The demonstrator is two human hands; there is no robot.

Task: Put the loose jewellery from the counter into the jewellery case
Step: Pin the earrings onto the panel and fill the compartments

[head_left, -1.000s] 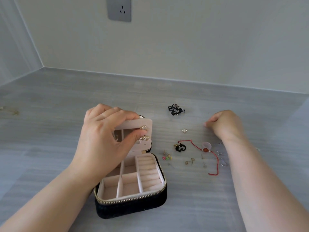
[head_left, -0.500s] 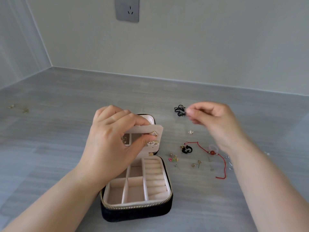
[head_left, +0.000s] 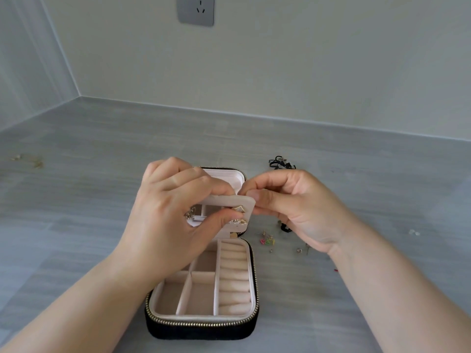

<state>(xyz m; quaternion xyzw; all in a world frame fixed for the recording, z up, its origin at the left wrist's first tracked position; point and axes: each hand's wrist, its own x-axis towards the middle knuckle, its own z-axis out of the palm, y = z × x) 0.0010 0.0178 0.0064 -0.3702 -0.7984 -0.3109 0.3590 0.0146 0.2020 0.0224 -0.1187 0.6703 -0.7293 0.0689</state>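
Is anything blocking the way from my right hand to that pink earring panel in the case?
Nothing visible does. The right hand is pinched at the right edge of the pink earring panel, which the left hand holds up over the open black jewellery case.

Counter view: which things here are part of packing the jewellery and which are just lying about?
Part of the job:
case
earring panel, held by the left hand with the right hand at its edge
coloured earrings
black cord piece
small stud

Just there:
wall socket
counter
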